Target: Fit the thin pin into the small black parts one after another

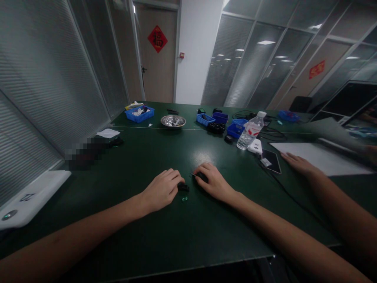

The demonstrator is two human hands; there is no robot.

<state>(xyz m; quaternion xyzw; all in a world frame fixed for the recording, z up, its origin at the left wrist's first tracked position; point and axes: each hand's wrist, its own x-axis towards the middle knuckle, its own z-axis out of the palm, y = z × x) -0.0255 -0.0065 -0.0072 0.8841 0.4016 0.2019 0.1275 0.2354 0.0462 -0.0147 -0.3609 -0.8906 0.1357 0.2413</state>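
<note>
My left hand (pixel 161 190) rests on the green table with its fingers closed round one end of a small black block-like piece (pixel 183 188). To its right, my right hand (pixel 212 181) is curled over a dark object (pixel 202 177), mostly covered by the fingers. A thin, bright tip points from it toward the left hand; its kind cannot be made out. A small gap separates the two hands. Just below the black piece lie small shiny, greenish clear bits (pixel 184 199).
Farther back stand a metal bowl (pixel 173 122), a blue basket (pixel 140 115) and several blue bins (pixel 205 119). A water bottle (pixel 251 131) stands at right, near a dark tablet-like panel (pixel 272 160) and cables. Another person's hand (pixel 303 164) lies by a white sheet (pixel 332 159).
</note>
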